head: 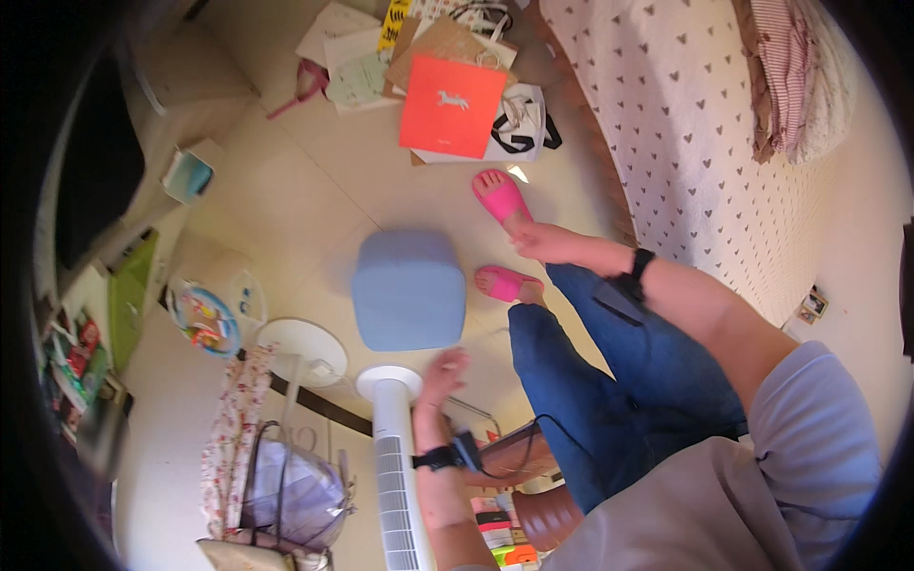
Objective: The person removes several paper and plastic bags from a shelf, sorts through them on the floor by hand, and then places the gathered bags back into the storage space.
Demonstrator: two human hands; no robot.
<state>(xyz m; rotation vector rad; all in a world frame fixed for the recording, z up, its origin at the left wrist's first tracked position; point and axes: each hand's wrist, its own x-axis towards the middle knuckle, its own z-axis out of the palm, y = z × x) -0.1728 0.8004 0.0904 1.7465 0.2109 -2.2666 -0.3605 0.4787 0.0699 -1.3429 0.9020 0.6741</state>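
Note:
My left hand [444,372] hangs in the air beside the top of a white tower fan [391,428], just below a blue stool [409,289]. Its fingers are loosely bent and blurred, and I see nothing in them. In front of my right foot, in the picture, is my right hand [544,243]. Its fingers point inward and blur, so their grip is unclear. Both wrists carry black straps with small devices. Pink slippers [503,203] are on my feet, near the stool.
Paper bags lie piled on the floor, with an orange-red one [453,107] on top. A bed with a heart-patterned cover [685,143] runs along the right. Several bags hang on a stand [291,385]. A clear bin with a blue rim [234,325] stands left.

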